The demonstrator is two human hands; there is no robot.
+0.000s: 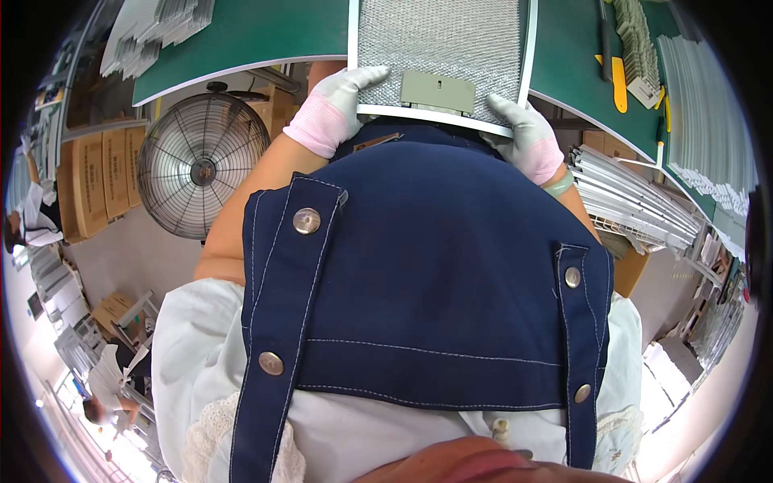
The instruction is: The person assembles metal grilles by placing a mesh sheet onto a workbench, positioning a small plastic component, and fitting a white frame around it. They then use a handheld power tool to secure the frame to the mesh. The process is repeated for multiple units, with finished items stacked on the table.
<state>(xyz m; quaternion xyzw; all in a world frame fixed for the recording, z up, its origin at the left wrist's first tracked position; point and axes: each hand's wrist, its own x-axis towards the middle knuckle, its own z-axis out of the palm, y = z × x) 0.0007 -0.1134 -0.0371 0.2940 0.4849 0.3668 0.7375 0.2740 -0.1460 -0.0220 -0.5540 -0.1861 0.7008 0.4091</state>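
A metal mesh filter panel [443, 40] with a white frame lies in front of me, its near edge reaching past the table edge toward my apron. On that near edge sits a grey-green rectangular latch plate [438, 92]. My left hand [342, 101], in a white glove with a pink cuff, grips the near left corner, thumb on top of the mesh. At the near right corner my right hand [523, 133], gloved alike, holds the frame with its thumb on top and its other fingers underneath, mostly hidden.
The green tabletop [250, 36] carries stacked metal strips [161, 32] at left. At right are an orange-handled tool [618, 84], stacked clips [638, 52] and white panels [700, 113]. A floor fan [203, 169] stands left; frame strips [636, 197] lie below right. Other people work far left.
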